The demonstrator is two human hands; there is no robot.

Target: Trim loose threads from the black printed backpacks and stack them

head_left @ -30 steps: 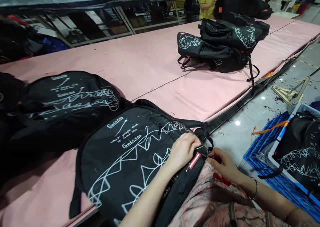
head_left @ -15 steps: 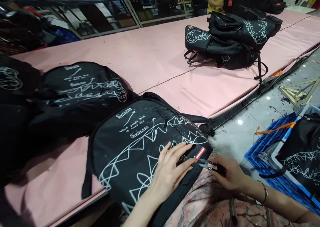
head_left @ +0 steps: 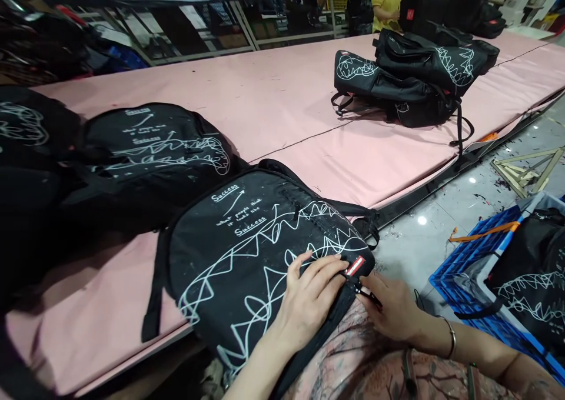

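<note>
A black backpack (head_left: 238, 244) with white scribbled lines and the word "Success" lies in front of me, partly over the table's edge and against my lap. My left hand (head_left: 309, 300) rests on its lower part, fingers spread and lying on the fabric, fingertips beside the red label (head_left: 355, 266). In my right hand (head_left: 392, 306) is a pair of thread snips (head_left: 367, 295), held just below that label. Their blade tips are at the bag's bottom edge; whether they touch a thread is too small to tell.
More black backpacks stand at the left (head_left: 150, 135) and farther along the pink table (head_left: 282, 106), where another pile of backpacks (head_left: 419, 76) lies. To the right, a blue crate (head_left: 477, 265) holds a backpack. A person in yellow (head_left: 388, 0) stands at the far side.
My right hand has moved the snips slightly left and down, closer to the bag's edge under the label. My left fingers have drawn in a little. The view has shifted slightly.
</note>
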